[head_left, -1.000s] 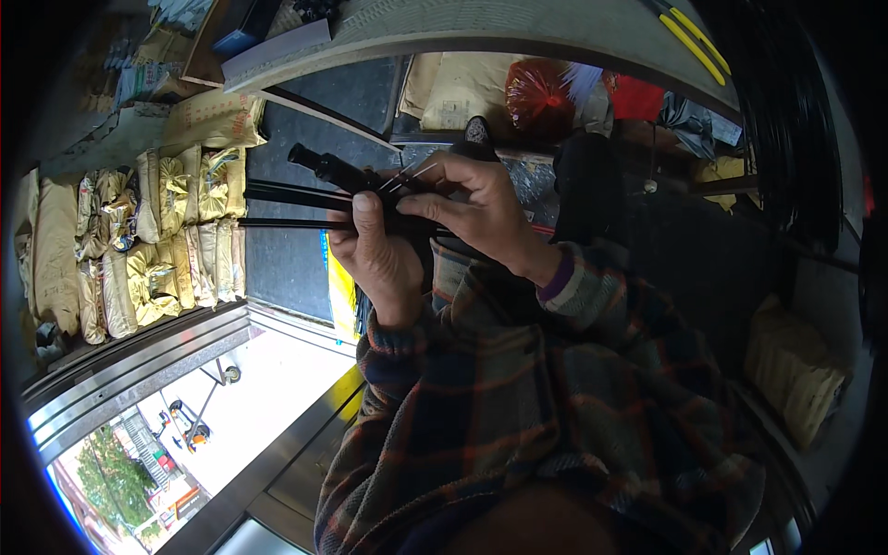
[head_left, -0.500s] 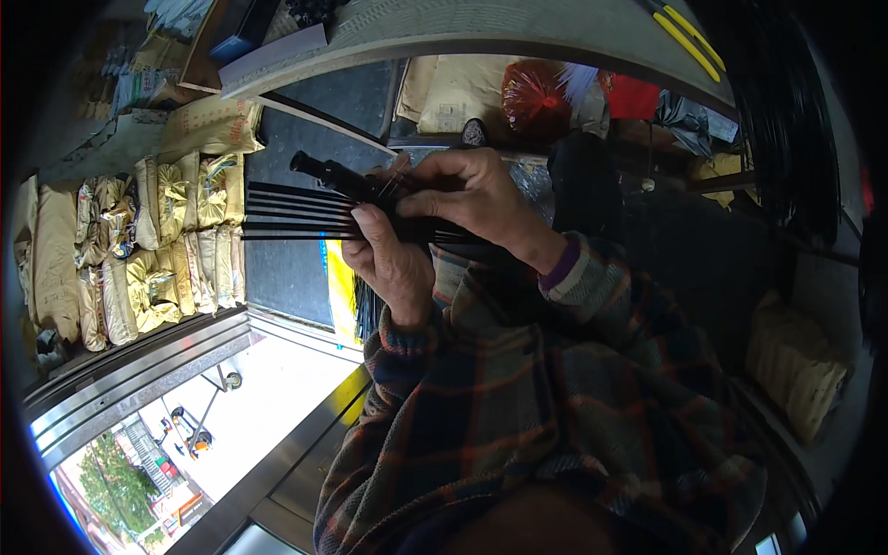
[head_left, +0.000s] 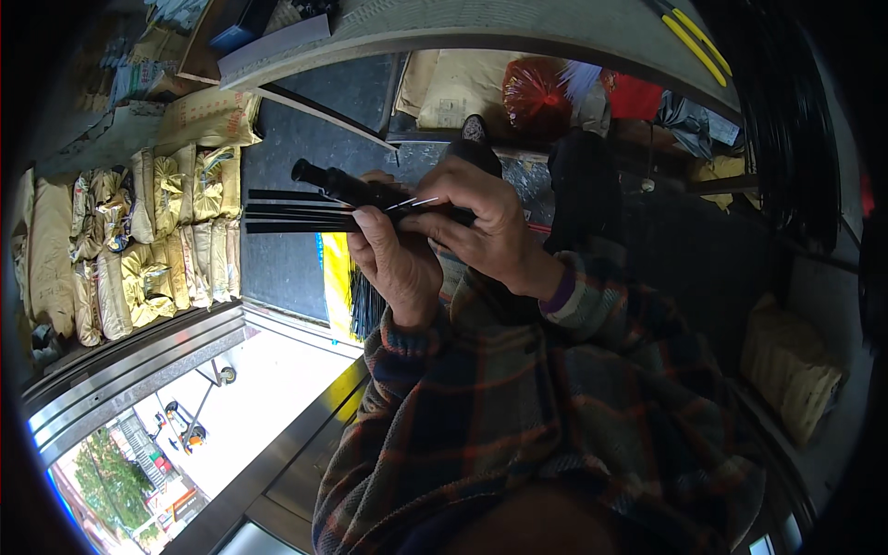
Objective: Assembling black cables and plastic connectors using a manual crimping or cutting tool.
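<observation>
My left hand (head_left: 398,268) is closed around a bundle of thin black strips (head_left: 296,219), whose free ends stick out to the left. Over the strips lies a black tube-shaped piece (head_left: 338,182) with a wider ringed end, slanting up-left from the same grip. My right hand (head_left: 486,217) is bent in close beside it, thumb and fingers pinched together at the right end of the bundle. Thin pale slivers (head_left: 412,203) show by its fingertips. What exactly the right fingers hold is hidden in the dark between the hands.
A worktop (head_left: 555,28) crosses the far side, with yellow-handled pliers (head_left: 694,46) on it. Long black strands (head_left: 786,120) hang at the right. Wrapped paper packages (head_left: 116,287) are stacked left. A red plastic bag (head_left: 536,95) and a yellow sack (head_left: 337,287) stand lower down.
The right hand has turned, its wrist slightly lower, and pale slivers now show by its fingertips. Fewer strips fan out to the left, and they sit closer together.
</observation>
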Motion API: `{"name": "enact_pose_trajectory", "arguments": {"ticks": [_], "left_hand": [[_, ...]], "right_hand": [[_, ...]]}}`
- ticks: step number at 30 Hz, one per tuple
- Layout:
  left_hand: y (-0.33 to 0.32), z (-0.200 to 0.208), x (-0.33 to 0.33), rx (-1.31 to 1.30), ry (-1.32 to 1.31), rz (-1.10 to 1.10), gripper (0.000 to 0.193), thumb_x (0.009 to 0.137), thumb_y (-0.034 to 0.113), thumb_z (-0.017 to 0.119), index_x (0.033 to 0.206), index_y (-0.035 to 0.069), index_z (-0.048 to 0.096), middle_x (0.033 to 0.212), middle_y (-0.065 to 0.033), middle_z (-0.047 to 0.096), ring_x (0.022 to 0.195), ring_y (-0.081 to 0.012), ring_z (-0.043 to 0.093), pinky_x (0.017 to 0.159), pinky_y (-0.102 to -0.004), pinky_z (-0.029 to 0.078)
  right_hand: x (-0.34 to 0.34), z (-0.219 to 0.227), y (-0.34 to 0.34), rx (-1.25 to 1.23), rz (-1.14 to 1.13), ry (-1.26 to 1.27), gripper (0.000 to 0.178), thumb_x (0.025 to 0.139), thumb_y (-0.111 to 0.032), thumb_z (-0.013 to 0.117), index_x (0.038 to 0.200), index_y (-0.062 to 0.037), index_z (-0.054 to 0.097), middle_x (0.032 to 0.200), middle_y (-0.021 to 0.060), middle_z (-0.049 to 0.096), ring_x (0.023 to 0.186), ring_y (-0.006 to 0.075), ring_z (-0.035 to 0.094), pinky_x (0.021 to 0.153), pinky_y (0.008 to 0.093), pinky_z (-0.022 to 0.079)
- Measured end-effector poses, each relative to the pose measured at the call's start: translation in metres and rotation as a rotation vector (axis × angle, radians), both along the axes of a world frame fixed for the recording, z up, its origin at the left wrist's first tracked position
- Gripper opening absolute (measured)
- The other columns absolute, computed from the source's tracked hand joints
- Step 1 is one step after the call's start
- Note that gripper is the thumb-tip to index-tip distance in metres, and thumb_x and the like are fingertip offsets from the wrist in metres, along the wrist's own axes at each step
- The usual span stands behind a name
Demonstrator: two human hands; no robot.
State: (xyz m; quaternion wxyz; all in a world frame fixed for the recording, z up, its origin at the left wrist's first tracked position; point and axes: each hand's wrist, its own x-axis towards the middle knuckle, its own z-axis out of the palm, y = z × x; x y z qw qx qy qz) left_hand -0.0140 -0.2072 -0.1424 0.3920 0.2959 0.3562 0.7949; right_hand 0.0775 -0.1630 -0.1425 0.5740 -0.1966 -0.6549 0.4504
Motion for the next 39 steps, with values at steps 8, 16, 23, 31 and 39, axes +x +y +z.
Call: {"name": "enact_pose_trajectory", "arguments": {"ticks": [8,16,23,31,39], "left_hand": [[0.001,0.004,0.004,0.019,0.068,0.052,0.035,0.091,0.033,0.046,0.103,-0.001,0.050,0.093,-0.0062,0.053,0.081,-0.0110,0.049,0.073,-0.0241,0.040],[-0.001,-0.002,0.008,-0.046,0.292,0.145,0.043,0.093,0.039,0.036,0.099,-0.002,0.049,0.090,-0.0073,0.051,0.078,-0.0120,0.047,0.069,-0.0247,0.038],[0.000,0.009,0.006,-0.076,0.560,0.127,0.057,0.088,0.056,0.032,0.092,0.001,0.045,0.085,-0.0070,0.043,0.077,-0.0148,0.044,0.072,-0.0280,0.037],[-0.001,0.008,0.011,0.049,0.495,0.068,0.053,0.088,0.054,0.035,0.084,0.001,0.043,0.081,-0.0065,0.038,0.075,-0.0156,0.042,0.071,-0.0291,0.038],[0.002,0.009,0.012,0.007,0.535,0.056,0.054,0.087,0.056,0.034,0.085,0.002,0.042,0.083,-0.0065,0.038,0.075,-0.0148,0.041,0.070,-0.0291,0.038]], "right_hand": [[0.001,0.000,0.008,-0.122,0.109,-0.021,0.013,0.069,-0.003,0.070,0.078,0.0010,0.062,0.073,0.0062,0.061,0.064,0.0109,0.058,0.055,0.0212,0.045],[0.011,0.007,0.008,-0.263,0.243,-0.038,0.015,0.067,-0.003,0.072,0.077,0.0015,0.062,0.071,0.0063,0.062,0.063,0.0100,0.059,0.054,0.0205,0.045],[0.005,0.005,-0.016,-0.121,-0.006,-0.037,0.019,0.068,-0.001,0.069,0.079,-0.0008,0.054,0.082,0.0083,0.056,0.074,0.0137,0.056,0.065,0.0238,0.045],[0.006,-0.006,-0.007,-0.644,0.454,0.290,0.033,0.067,0.000,0.069,0.092,-0.0035,0.047,0.103,0.0078,0.045,0.092,0.0127,0.048,0.081,0.0256,0.039],[0.011,-0.012,0.011,-0.772,0.636,0.230,0.040,0.066,-0.006,0.073,0.095,-0.0071,0.045,0.094,0.0010,0.047,0.087,0.0085,0.047,0.079,0.0240,0.039]]}}
